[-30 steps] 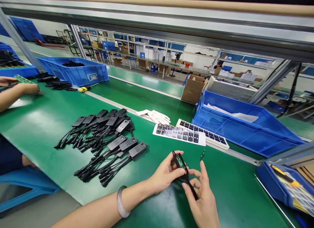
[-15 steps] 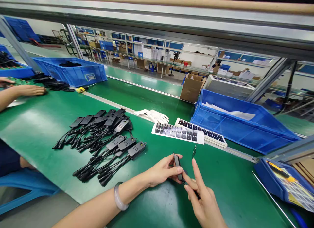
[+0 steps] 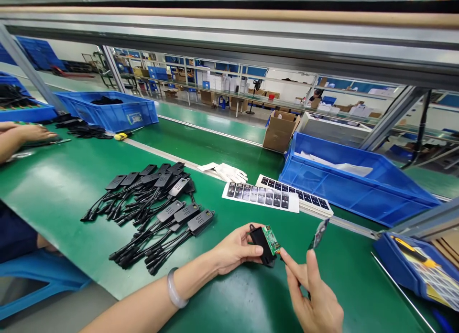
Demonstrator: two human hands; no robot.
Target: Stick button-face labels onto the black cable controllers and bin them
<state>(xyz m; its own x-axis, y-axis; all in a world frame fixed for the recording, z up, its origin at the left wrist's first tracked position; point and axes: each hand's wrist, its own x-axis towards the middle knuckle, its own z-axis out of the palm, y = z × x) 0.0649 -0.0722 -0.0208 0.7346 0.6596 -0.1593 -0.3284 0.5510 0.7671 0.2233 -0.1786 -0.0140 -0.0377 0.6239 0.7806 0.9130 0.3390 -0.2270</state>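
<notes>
My left hand [image 3: 238, 252] is closed around an open black plastic case [image 3: 262, 244], thumb across its face. A green circuit board [image 3: 271, 238] sits at an angle along the case's right edge; whether it is inside or partly out is hard to tell. At the board's lower end, my right hand [image 3: 311, 290] grips it by the fingertips, where small coloured wires show. A dark, shiny label [image 3: 318, 233] clings to the raised fingertip of that hand. Left of my hands lies a pile of closed black cases with cables [image 3: 172, 211].
Sheets of labels [image 3: 260, 195] and a white glove [image 3: 229, 172] lie behind my hands. A blue bin [image 3: 358, 180] stands at back right, a blue tray with a yellow knife [image 3: 412, 252] at right. Another person's hand [image 3: 25, 134] works at far left, near a blue crate [image 3: 138, 114].
The case has turned from edge-on to show its open inside, and the green board has come into view. My right hand has moved right, its label now facing more toward me.
</notes>
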